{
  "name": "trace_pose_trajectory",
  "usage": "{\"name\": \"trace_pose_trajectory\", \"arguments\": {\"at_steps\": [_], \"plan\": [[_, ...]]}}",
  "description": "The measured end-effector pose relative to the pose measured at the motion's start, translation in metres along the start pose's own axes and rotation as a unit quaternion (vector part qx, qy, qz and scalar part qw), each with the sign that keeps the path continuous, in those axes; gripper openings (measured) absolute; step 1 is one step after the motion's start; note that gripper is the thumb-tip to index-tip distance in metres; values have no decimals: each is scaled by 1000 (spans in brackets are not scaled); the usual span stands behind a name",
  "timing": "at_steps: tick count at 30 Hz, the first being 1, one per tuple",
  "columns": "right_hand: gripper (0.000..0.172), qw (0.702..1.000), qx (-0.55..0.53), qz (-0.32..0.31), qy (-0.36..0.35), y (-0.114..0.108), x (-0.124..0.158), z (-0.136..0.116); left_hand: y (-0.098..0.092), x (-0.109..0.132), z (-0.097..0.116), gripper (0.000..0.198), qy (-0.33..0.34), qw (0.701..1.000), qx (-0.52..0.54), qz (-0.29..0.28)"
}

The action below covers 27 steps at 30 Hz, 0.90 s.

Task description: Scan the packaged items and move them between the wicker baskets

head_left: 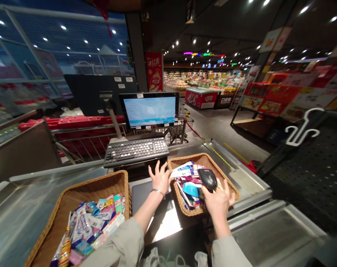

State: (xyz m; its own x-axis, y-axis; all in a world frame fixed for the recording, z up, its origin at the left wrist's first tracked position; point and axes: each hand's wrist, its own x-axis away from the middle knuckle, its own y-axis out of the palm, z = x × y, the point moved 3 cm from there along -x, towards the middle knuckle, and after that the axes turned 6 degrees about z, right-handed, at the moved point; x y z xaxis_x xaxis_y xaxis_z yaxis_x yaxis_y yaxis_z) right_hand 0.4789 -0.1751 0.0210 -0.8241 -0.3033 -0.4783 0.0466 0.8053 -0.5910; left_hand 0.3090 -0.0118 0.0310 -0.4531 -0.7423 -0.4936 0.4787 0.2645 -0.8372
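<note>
My right hand (218, 198) is wrapped round a black barcode scanner (207, 179), which it holds over the right wicker basket (235, 190). Brightly coloured snack packets (191, 189) fill that basket, partly hidden under the scanner. At the basket's left rim, my left hand (160, 178) pinches the end of a slim white packet (182, 172) between thumb and forefinger, its other fingers spread. A larger wicker basket (59, 198) stands to the left of my left forearm, with many small snack packets (94, 220) heaped in it.
Behind my hands are a keyboard (137, 150) and a lit screen (150, 110), with a second monitor (98, 94) facing away. A metal counter (250, 181) runs to the right. A white hanger (302, 128) hangs on a dark perforated panel (313, 167).
</note>
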Motion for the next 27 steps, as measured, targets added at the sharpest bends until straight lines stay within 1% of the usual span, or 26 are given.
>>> {"name": "trace_pose_trajectory", "arguments": {"at_steps": [3,8,16,20,24,27], "plan": [[44,1000,1,4,13,-5,-3,6,9,2,10,18,24,1000,8,-11],[45,1000,13,8,25,-11,-8,16,21,2,25,18,52,998,12,-27],[51,998,22,42,40,-18,-8,31,30,-2,51,18,87,995,29,-44],[48,998,36,42,38,-20,-9,36,36,-7,65,19,104,993,40,-43],[47,998,42,44,35,-22,-9,37,42,-14,81,24,105,993,50,-34],[47,997,42,54,37,-23,-8,38,44,-16,87,35,86,994,51,-33]]}}
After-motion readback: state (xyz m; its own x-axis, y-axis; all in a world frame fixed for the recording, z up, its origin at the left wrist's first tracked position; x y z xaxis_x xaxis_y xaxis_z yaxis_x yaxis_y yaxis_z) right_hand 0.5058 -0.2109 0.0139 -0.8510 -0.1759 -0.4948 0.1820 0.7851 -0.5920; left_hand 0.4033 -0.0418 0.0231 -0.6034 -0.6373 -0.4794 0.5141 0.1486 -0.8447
